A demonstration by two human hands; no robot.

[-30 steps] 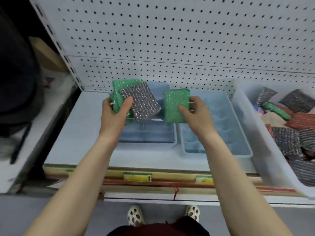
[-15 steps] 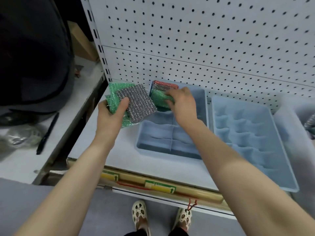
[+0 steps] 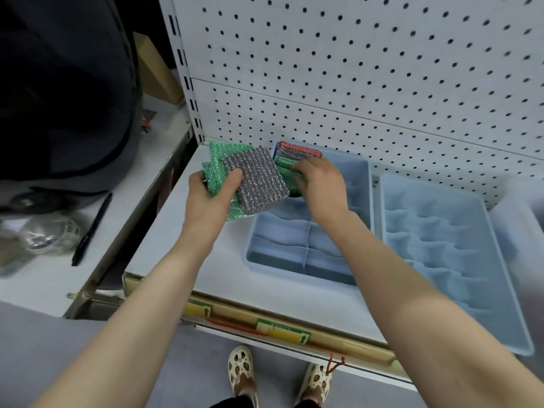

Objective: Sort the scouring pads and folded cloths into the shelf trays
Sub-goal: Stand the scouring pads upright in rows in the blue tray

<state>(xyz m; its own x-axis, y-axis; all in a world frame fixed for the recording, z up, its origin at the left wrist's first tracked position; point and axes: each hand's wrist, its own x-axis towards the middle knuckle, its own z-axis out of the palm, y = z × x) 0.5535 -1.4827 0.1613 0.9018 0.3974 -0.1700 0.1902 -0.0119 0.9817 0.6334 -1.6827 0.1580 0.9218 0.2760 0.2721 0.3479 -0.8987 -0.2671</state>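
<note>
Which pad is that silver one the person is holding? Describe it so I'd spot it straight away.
Start at the white pegboard and drop to the shelf's left end, beside the blue divided tray. There the left hand holds a fan of pads, thumb pressed on the top one. That is the silver pad: grey and glittery, while the green pads under it are bright green.

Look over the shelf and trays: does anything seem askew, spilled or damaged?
Nothing stands out. The left tray and right tray lie flat and intact; pads stand in the left tray's back compartment, where the right hand tucks a green pad.
</note>
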